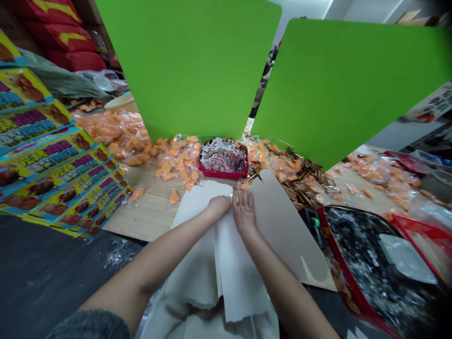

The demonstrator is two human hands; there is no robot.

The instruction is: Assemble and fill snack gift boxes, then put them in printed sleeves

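Observation:
A pale, folded cardboard box blank (240, 278) lies in front of me, with raised panels meeting along a middle seam. My left hand (219, 206) is closed at the far end of that seam, its fingers pinching the cardboard edge. Beside it, my right hand (244, 214) rests on the right panel, fingers stretched out flat. To the right of the blank is another flat cardboard piece (286, 221). Just beyond my hands stands a red tray (224, 174) heaped with small red-and-silver printed packets (225, 156).
Orange pieces in clear wrappers (180, 157) and brown-gold packets (300, 181) lie across the table (148, 207). Printed yellow boxes (63, 183) are stacked at left. Green panels (197, 70) stand behind. A red-rimmed bin (367, 254) holds clear plastic packets at right.

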